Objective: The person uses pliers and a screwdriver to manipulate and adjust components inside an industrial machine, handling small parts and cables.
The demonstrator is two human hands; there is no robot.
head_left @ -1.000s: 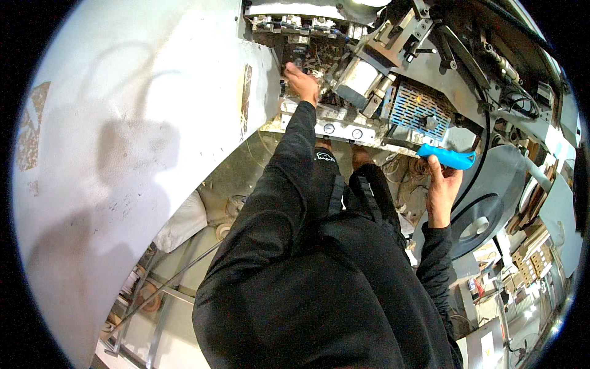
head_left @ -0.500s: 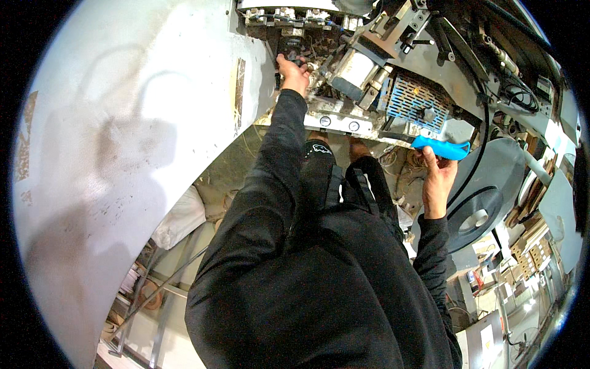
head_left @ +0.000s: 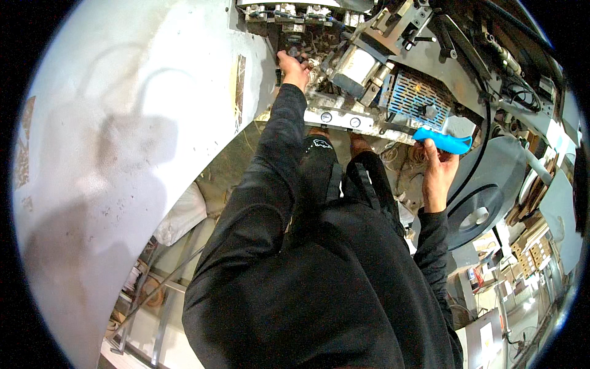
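Handle (head_left: 444,141), blue | right hand (head_left: 439,175) grips it, fingers mostly hidden | left hand (head_left: 295,69) at machine (head_left: 356,71), can't tell grip

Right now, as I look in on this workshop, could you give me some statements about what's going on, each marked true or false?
1. The right hand holds a bright blue handle. True.

2. One hand rests flat on the slotted blue plate. False: neither does; the left hand is at the littered machine opening, farther left.

3. Two round gauges sit side by side on a pale strip. True.

4. The person wears white sleeves. False: they are black.

5. The large dark disc is on the person's left. False: the disc is on the right.
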